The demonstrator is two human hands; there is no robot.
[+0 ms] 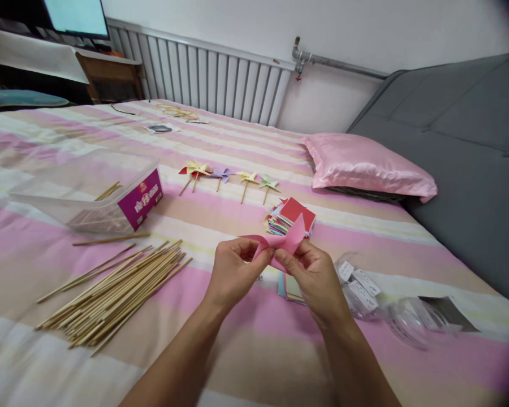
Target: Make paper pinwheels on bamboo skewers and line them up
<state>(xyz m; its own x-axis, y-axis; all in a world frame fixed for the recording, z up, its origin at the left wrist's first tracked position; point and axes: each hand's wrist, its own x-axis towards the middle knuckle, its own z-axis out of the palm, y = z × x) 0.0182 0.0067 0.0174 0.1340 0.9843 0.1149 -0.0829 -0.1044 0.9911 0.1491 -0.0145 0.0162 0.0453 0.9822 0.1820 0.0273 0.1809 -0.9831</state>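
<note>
Between my two hands is a pink paper pinwheel [296, 234], its blades partly folded in toward the centre. My left hand [236, 268] pinches its left side, thumb near the middle. From the other side my right hand [316, 277] grips it, the thumb also pressed by the centre. Just beyond the hands lies a stack of coloured paper squares [297, 212] with red on top. Part of a second pile of paper sheets [283, 287] shows beneath my right hand. Farther back, several finished paper pinwheels [248, 177] on sticks lie in a row.
A bundle of wooden sticks [123, 299] lies at the left, before a clear plastic box [89, 212] holding more sticks. Clear plastic bags [360, 288] with white labels lie at the right. A pink pillow [369, 167] rests against the grey headboard [462, 124]. A striped bedsheet [220, 362] lies underneath.
</note>
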